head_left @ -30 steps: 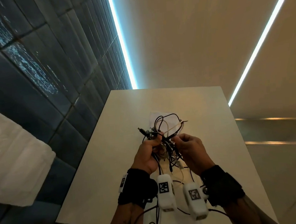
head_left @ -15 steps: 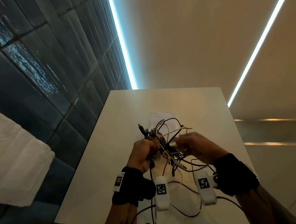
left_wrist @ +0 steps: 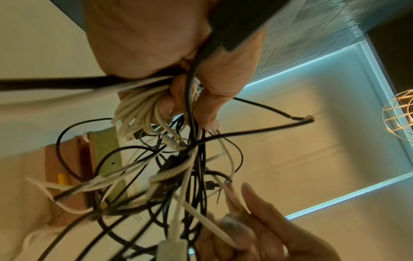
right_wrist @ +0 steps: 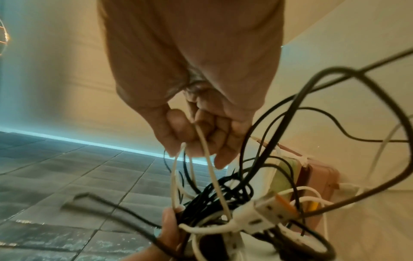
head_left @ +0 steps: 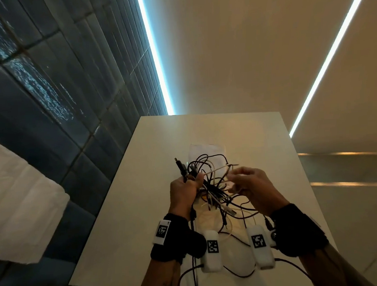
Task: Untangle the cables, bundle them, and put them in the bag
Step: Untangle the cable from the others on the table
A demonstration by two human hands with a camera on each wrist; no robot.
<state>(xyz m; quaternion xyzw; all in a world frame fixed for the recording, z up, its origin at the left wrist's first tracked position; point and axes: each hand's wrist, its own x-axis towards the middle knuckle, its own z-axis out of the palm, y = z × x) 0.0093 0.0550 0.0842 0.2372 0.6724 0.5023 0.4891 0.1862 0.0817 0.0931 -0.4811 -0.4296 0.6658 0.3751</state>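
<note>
Black and white tangled cables (head_left: 210, 186) hang between both hands above the white table (head_left: 125, 214); beyond them lies a clear bag (head_left: 206, 150). The left hand (left_wrist: 170, 58) fists a white coil (left_wrist: 138, 106). The right hand (right_wrist: 201, 123) pinches one white cable (right_wrist: 210, 167), black loops crossing in front.

Black and white cables (head_left: 210, 186) formed a tangled knot at lower centre, lifted above the table; bag (head_left: 206, 150) lay flat just beyond.
</note>
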